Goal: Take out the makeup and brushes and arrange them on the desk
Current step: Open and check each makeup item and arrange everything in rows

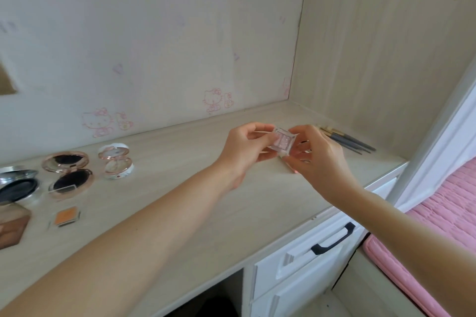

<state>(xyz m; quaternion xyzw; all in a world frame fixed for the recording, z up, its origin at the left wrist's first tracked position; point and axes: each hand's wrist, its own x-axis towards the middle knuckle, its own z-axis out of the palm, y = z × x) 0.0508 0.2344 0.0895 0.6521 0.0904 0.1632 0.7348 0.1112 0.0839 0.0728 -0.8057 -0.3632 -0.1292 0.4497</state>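
Wood-grain surface (206, 201) bore round compacts (68, 174) and slim brushes (353, 141) while fingers (257, 127) of left hand (242, 152) and right hand (319, 159) pinched a clear square palette (282, 141).

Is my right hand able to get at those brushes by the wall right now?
Probably yes. The brushes lie on the desk just beyond the right hand, with nothing between. But it pinches the small pink palette with the left hand, so it must let go first.
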